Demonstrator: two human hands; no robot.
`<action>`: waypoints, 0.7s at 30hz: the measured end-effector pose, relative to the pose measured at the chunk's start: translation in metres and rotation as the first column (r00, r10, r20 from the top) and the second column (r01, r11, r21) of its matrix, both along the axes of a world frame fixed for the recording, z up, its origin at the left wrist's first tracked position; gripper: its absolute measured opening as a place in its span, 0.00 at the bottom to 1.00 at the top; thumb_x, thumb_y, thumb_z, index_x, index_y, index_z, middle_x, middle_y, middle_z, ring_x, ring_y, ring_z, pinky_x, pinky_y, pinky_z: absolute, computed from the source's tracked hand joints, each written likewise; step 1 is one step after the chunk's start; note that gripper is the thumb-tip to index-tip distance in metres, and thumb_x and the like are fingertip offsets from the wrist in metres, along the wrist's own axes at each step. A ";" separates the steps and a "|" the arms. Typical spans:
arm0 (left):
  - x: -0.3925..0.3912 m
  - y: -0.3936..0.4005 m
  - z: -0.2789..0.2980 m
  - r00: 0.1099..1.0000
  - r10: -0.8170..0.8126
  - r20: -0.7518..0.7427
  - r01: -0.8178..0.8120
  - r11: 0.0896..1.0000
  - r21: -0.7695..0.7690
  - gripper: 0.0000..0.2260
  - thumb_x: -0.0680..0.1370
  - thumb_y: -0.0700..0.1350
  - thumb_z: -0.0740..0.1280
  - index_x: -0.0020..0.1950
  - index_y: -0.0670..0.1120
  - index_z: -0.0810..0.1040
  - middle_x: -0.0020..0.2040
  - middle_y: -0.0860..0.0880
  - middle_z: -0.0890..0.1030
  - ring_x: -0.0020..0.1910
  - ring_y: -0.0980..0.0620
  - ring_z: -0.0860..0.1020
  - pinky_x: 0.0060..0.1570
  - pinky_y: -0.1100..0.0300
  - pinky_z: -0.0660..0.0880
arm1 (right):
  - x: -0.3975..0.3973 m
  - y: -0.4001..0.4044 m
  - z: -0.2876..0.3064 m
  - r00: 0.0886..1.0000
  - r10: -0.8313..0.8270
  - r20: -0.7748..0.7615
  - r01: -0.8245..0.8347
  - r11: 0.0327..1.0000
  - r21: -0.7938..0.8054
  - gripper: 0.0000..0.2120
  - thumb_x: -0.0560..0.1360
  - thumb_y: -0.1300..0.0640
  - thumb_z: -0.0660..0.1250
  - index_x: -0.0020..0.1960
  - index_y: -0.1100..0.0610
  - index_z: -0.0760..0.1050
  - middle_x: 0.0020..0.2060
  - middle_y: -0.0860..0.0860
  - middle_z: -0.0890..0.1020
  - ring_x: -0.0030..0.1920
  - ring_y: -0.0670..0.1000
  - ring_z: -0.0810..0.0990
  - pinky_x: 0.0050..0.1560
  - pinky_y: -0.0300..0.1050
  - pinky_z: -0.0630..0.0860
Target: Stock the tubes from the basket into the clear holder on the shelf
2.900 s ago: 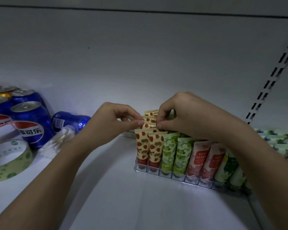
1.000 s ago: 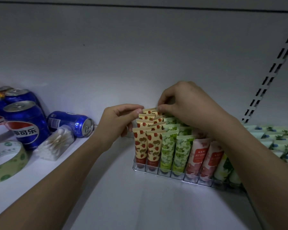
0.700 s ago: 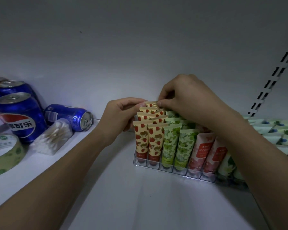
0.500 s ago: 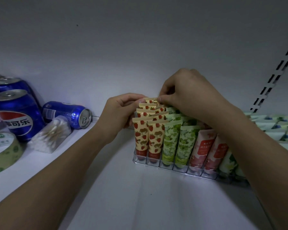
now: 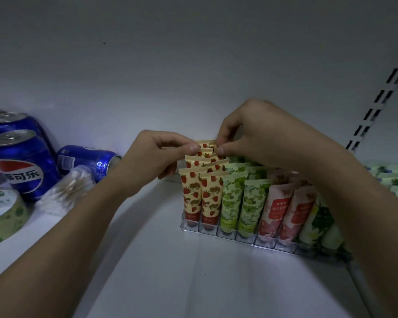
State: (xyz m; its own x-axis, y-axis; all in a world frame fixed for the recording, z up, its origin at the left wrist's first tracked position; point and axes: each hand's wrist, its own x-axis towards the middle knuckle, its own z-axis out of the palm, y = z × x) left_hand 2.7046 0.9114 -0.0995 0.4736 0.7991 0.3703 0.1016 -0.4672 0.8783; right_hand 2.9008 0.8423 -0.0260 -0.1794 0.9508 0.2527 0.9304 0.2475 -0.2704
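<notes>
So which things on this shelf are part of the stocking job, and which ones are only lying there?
Part of the job:
- left hand and right hand, both pinching the strawberry tube in the back row
- clear holder
- green grape tubes and pink tubes already standing in it

Only lying there:
- Pepsi cans
- pack of cotton swabs
- tape roll

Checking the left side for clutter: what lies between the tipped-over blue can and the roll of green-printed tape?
In the head view, a clear bag of cotton swabs lies between the tipped blue can and the green-printed tape roll.
</notes>
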 end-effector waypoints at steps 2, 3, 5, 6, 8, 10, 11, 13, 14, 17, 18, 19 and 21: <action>0.001 0.000 -0.001 1.000 0.010 -0.003 -0.010 1.000 -0.013 0.11 0.70 0.52 0.70 0.45 0.48 0.85 0.34 0.49 0.83 0.25 0.52 0.72 0.21 0.66 0.68 | -0.001 0.000 -0.001 1.000 0.000 -0.011 0.000 1.000 0.006 0.05 0.72 0.52 0.74 0.38 0.47 0.82 0.35 0.40 0.82 0.37 0.38 0.79 0.33 0.29 0.69; 0.001 0.001 -0.001 1.000 0.013 0.003 -0.012 1.000 -0.021 0.10 0.70 0.52 0.70 0.44 0.48 0.85 0.33 0.49 0.82 0.26 0.51 0.71 0.21 0.66 0.68 | -0.001 0.001 -0.002 1.000 0.001 -0.019 -0.001 1.000 0.010 0.05 0.72 0.52 0.74 0.38 0.48 0.82 0.35 0.41 0.82 0.37 0.38 0.79 0.34 0.30 0.69; 0.001 0.001 -0.002 1.000 0.006 0.018 -0.005 0.999 -0.038 0.09 0.71 0.51 0.70 0.44 0.47 0.85 0.33 0.49 0.82 0.27 0.49 0.71 0.21 0.66 0.67 | -0.002 0.001 -0.002 1.000 0.004 -0.029 -0.003 1.000 0.014 0.04 0.72 0.52 0.74 0.38 0.48 0.82 0.35 0.41 0.82 0.36 0.39 0.79 0.34 0.31 0.70; 0.001 0.001 -0.002 1.000 0.003 0.016 -0.003 0.999 -0.037 0.09 0.71 0.50 0.69 0.44 0.47 0.85 0.33 0.49 0.82 0.27 0.47 0.71 0.21 0.65 0.67 | -0.003 0.001 -0.002 1.000 0.005 -0.027 -0.005 1.000 0.013 0.04 0.72 0.52 0.74 0.39 0.49 0.82 0.34 0.41 0.82 0.36 0.39 0.79 0.34 0.31 0.70; 0.002 0.001 -0.003 1.000 0.001 0.017 0.000 1.000 -0.031 0.09 0.71 0.51 0.69 0.44 0.48 0.85 0.34 0.49 0.83 0.29 0.45 0.71 0.21 0.66 0.67 | -0.002 0.001 -0.002 1.000 0.006 -0.029 -0.006 1.000 0.008 0.03 0.72 0.52 0.74 0.39 0.49 0.82 0.34 0.41 0.81 0.36 0.39 0.79 0.35 0.31 0.70; 0.003 0.000 -0.003 1.000 0.002 0.023 -0.001 0.999 -0.035 0.09 0.71 0.51 0.69 0.44 0.47 0.84 0.34 0.48 0.82 0.29 0.44 0.71 0.21 0.66 0.68 | -0.002 0.001 -0.002 1.000 0.003 -0.029 -0.003 1.000 0.009 0.03 0.72 0.52 0.74 0.39 0.49 0.82 0.35 0.41 0.82 0.36 0.39 0.79 0.35 0.32 0.72; 0.003 0.000 -0.003 1.000 0.002 0.026 -0.001 0.999 -0.037 0.10 0.70 0.51 0.69 0.45 0.47 0.84 0.34 0.49 0.82 0.29 0.45 0.71 0.22 0.66 0.68 | -0.002 0.001 -0.002 1.000 0.005 -0.021 -0.005 1.000 0.014 0.03 0.72 0.52 0.74 0.40 0.49 0.82 0.35 0.42 0.82 0.36 0.39 0.79 0.35 0.32 0.72; 0.003 0.001 -0.004 0.999 -0.003 0.033 0.004 0.999 -0.040 0.10 0.70 0.51 0.69 0.45 0.47 0.84 0.34 0.48 0.82 0.28 0.46 0.71 0.22 0.66 0.68 | -0.002 0.002 -0.003 1.000 0.003 -0.015 -0.003 1.000 0.019 0.03 0.72 0.52 0.74 0.40 0.50 0.82 0.34 0.42 0.82 0.36 0.40 0.79 0.36 0.32 0.73; 0.003 0.001 -0.004 0.999 -0.006 0.035 0.007 0.999 -0.040 0.10 0.70 0.52 0.69 0.45 0.48 0.84 0.35 0.48 0.82 0.28 0.47 0.72 0.22 0.66 0.68 | -0.002 0.002 -0.003 1.000 0.001 -0.014 -0.001 1.000 0.023 0.04 0.72 0.52 0.74 0.40 0.50 0.82 0.34 0.42 0.82 0.36 0.40 0.79 0.36 0.33 0.73; 0.001 0.002 -0.004 0.999 -0.014 0.038 0.016 0.999 -0.030 0.11 0.69 0.53 0.69 0.46 0.50 0.85 0.36 0.48 0.83 0.27 0.52 0.72 0.22 0.66 0.69 | -0.002 0.002 -0.003 1.000 -0.016 -0.014 0.016 1.000 0.021 0.05 0.72 0.50 0.74 0.39 0.50 0.83 0.34 0.41 0.82 0.36 0.40 0.80 0.38 0.37 0.76; 0.000 0.002 -0.003 0.999 -0.014 0.045 0.016 0.999 -0.033 0.11 0.69 0.53 0.69 0.47 0.51 0.85 0.37 0.48 0.83 0.26 0.53 0.73 0.22 0.66 0.69 | -0.001 0.002 -0.003 0.999 -0.022 -0.026 0.023 0.999 0.030 0.06 0.73 0.49 0.73 0.40 0.50 0.83 0.35 0.42 0.82 0.37 0.40 0.80 0.39 0.39 0.78; -0.001 0.003 -0.003 0.999 0.003 0.054 -0.001 1.000 -0.025 0.10 0.70 0.53 0.69 0.47 0.51 0.85 0.39 0.48 0.84 0.26 0.55 0.73 0.23 0.66 0.70 | -0.002 0.002 -0.002 0.999 -0.034 -0.034 0.035 0.999 0.037 0.07 0.73 0.48 0.72 0.40 0.50 0.83 0.35 0.42 0.82 0.37 0.41 0.80 0.40 0.41 0.78; -0.005 0.000 0.002 0.987 0.080 0.143 -0.076 0.997 -0.031 0.07 0.74 0.50 0.68 0.48 0.51 0.84 0.44 0.49 0.85 0.25 0.56 0.72 0.24 0.64 0.71 | -0.006 -0.004 0.000 0.997 -0.035 -0.063 0.040 0.996 0.079 0.09 0.75 0.47 0.69 0.42 0.51 0.83 0.37 0.42 0.83 0.38 0.42 0.80 0.42 0.44 0.80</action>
